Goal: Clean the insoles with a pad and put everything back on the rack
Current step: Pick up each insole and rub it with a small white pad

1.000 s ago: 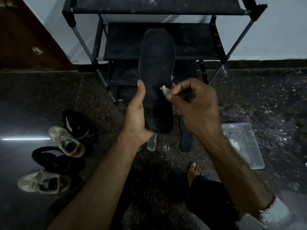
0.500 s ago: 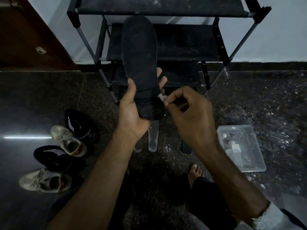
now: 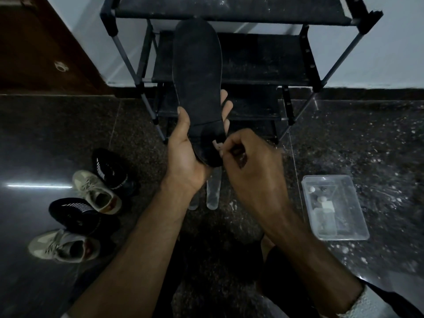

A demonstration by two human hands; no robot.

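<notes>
A: From the head camera, what's in the hands?

B: The left hand [image 3: 187,154] grips a black insole [image 3: 198,88] by its heel end, thumb on the near face, fingers curled round behind the right edge. The insole stands nearly upright, toe end up, in front of the shoe rack [image 3: 241,65].

A: How does the insole look?

B: Flat and matte black, rounded at the toe, narrower toward the heel. A faint curved seam crosses it low down, just above the heel patch. The surface has pale scuffs and dusty streaks.

A: And the other hand?

B: The right hand [image 3: 250,161] is curled, its fingertips pinching a small whitish pad [image 3: 217,146] that touches the insole's lower right edge near the heel.

A: Anything else on the floor?

B: Two pale insoles [image 3: 213,191] lie on the dark speckled floor just under the hands, partly hidden. To the left sit four shoes: two black knit shoes [image 3: 110,168] and two beige sneakers [image 3: 96,191], alternating in a row. To the right is a clear plastic box [image 3: 351,230] with small items inside; I can't tell what they are.

A: The rack itself?

B: Dark shelves on grey poles, against a pale wall, with whitish dust marks on the shelves.
</notes>
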